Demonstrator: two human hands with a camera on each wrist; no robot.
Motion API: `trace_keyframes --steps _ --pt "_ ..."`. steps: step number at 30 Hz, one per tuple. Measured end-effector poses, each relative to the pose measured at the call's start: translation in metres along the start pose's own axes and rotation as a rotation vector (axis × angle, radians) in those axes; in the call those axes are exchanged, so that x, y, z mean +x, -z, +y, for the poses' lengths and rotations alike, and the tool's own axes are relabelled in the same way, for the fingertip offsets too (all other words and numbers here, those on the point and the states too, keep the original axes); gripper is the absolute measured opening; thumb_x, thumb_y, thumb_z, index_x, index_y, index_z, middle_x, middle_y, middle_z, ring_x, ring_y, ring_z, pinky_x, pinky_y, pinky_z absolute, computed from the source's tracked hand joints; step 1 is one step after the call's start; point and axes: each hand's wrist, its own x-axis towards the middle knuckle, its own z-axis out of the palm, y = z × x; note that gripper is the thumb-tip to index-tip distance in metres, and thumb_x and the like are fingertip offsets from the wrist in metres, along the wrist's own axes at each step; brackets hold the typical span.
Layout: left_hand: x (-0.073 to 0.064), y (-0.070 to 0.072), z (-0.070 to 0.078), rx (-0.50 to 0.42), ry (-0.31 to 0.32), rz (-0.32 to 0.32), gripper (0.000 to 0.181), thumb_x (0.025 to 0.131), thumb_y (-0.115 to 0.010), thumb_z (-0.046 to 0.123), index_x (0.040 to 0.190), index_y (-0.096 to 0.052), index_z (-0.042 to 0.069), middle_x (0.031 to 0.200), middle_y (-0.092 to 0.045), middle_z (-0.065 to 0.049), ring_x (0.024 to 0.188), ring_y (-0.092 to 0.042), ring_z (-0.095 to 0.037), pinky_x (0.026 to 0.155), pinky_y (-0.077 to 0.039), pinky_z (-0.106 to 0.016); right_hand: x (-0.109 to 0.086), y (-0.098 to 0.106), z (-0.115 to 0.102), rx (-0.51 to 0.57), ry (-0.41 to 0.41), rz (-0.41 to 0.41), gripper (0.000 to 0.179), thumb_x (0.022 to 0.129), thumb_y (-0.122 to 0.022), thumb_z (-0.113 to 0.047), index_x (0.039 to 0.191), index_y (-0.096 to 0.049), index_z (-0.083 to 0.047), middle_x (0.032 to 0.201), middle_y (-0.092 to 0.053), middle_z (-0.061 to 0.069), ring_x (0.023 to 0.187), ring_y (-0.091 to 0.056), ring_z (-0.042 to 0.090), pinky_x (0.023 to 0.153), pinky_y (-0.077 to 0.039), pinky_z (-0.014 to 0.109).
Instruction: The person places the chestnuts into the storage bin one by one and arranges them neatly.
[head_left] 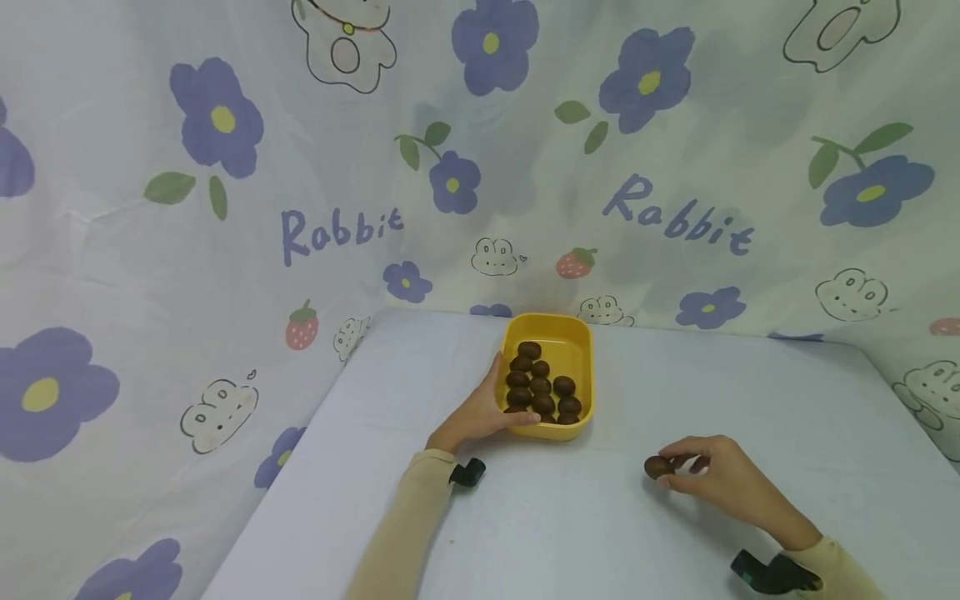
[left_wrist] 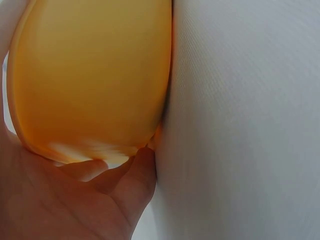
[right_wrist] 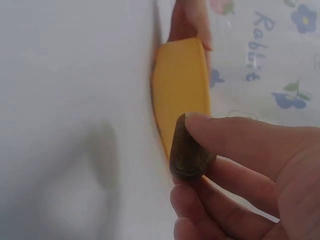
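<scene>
A yellow rectangular box (head_left: 577, 350) stands on the white table and contains several dark brown chestnuts (head_left: 540, 385), mostly along its left side and near end. My left hand (head_left: 480, 412) holds the box at its near left corner, the thumb lying over the near rim. From the left wrist view, fingers (left_wrist: 137, 180) curl against the lower wall of the box. To the right of the box, my right hand (head_left: 720, 475) pinches one brown chestnut (right_wrist: 190, 152) between thumb and fingers, above the tabletop.
The white tabletop (head_left: 360, 517) spreads around the box. Behind it and at the sides hangs a white curtain (head_left: 525, 167) printed with purple flowers, rabbits and strawberries. Black wrist cameras (head_left: 772, 573) are strapped near both cuffs.
</scene>
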Motion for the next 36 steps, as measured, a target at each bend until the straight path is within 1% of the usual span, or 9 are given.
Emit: trace_keyframes --steps 5,10,15,19,25,29,32,36 --pt "-0.001 0.0 0.0 -0.004 -0.007 -0.004 0.144 0.067 -0.086 0.071 0.167 0.01 0.031 0.177 -0.004 -0.001 0.162 -0.017 -0.028 0.131 -0.019 -0.057 0.01 0.007 -0.003 0.01 -0.006 0.03 0.032 0.081 -0.088 -0.034 0.106 -0.081 -0.015 0.1 -0.079 -0.006 0.088 -0.066 0.006 0.072 -0.054 0.021" --pt "0.001 0.0 -0.001 -0.007 -0.025 0.001 0.143 0.068 -0.086 0.07 0.167 0.009 0.031 0.177 -0.005 -0.002 0.162 -0.017 -0.028 0.13 -0.02 -0.057 0.022 0.011 -0.004 0.044 0.01 0.062 0.029 0.082 -0.088 -0.03 0.105 -0.081 -0.014 0.1 -0.079 -0.003 0.088 -0.065 0.005 0.071 -0.055 0.022" --pt "0.0 0.001 0.0 -0.014 -0.02 0.001 0.143 0.067 -0.086 0.07 0.167 0.008 0.032 0.177 -0.005 -0.001 0.162 -0.017 -0.028 0.131 -0.02 -0.058 0.035 0.017 -0.008 0.095 0.02 0.093 0.027 0.084 -0.087 -0.026 0.106 -0.081 -0.013 0.097 -0.079 -0.001 0.086 -0.064 0.004 0.069 -0.055 0.022" --pt "0.0 0.001 -0.001 -0.013 -0.019 -0.002 0.143 0.067 -0.086 0.071 0.167 0.008 0.032 0.177 -0.006 -0.001 0.162 -0.018 -0.029 0.13 -0.02 -0.058 0.046 0.022 -0.011 0.11 0.002 0.103 0.029 0.085 -0.086 -0.027 0.11 -0.081 -0.012 0.096 -0.078 0.001 0.084 -0.064 0.006 0.068 -0.055 0.023" --pt "0.0 0.0 -0.001 -0.019 -0.016 -0.002 0.142 0.067 -0.087 0.07 0.167 0.007 0.034 0.177 -0.007 0.001 0.162 -0.019 -0.028 0.13 -0.021 -0.058 0.064 0.029 -0.017 0.113 -0.048 0.109 0.038 0.086 -0.085 -0.032 0.116 -0.079 -0.009 0.098 -0.077 0.006 0.083 -0.066 0.016 0.069 -0.055 0.024" --pt "0.0 0.0 -0.001 -0.007 -0.009 0.004 0.141 0.068 -0.087 0.07 0.166 0.008 0.036 0.177 -0.007 0.001 0.162 -0.018 -0.028 0.13 -0.021 -0.059 0.078 0.032 -0.023 0.119 -0.082 0.113 0.043 0.087 -0.084 -0.035 0.12 -0.077 -0.009 0.1 -0.076 0.008 0.086 -0.065 0.023 0.072 -0.054 0.027" --pt "0.0 0.0 0.0 0.0 0.005 0.005 0.14 0.068 -0.087 0.069 0.166 0.008 0.037 0.177 -0.006 0.002 0.162 -0.017 -0.028 0.13 -0.021 -0.059 0.09 0.033 -0.028 0.124 -0.096 0.118 0.046 0.087 -0.083 -0.039 0.123 -0.077 -0.01 0.102 -0.076 0.008 0.09 -0.065 0.024 0.076 -0.053 0.028" --pt "0.0 0.0 -0.001 -0.011 0.018 0.0 0.14 0.068 -0.087 0.067 0.166 0.008 0.037 0.177 -0.006 0.002 0.162 -0.017 -0.028 0.13 -0.02 -0.059 0.104 0.032 -0.034 0.139 -0.093 0.129 0.048 0.088 -0.083 -0.04 0.124 -0.076 -0.009 0.105 -0.075 0.01 0.093 -0.064 0.024 0.079 -0.051 0.03"
